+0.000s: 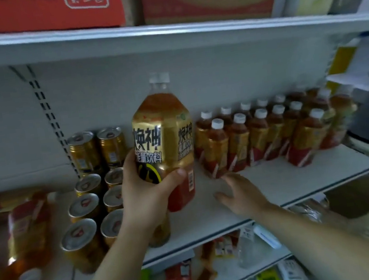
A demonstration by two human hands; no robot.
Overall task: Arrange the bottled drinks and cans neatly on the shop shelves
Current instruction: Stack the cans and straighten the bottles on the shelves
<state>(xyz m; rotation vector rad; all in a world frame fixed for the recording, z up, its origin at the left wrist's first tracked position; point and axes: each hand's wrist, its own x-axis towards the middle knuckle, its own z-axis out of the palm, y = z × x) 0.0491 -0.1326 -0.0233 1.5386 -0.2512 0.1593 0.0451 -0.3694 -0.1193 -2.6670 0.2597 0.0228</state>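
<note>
A left hand (146, 192) gripped a large gold-labelled plastic bottle of amber drink (164, 138) upright above the white metal shelf (290, 177), likely to seat it between gold cans (92, 200) on the shelf's left and small white-capped bottles (265, 133) on its right. The right hand (241, 193) hovered over the shelf, fingers spread, empty.

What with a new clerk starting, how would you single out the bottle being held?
At the white shelf, between gold cans and small bottles, the left hand grips the big bottle. It towers over both, its gold label bearing bold black characters.
</note>
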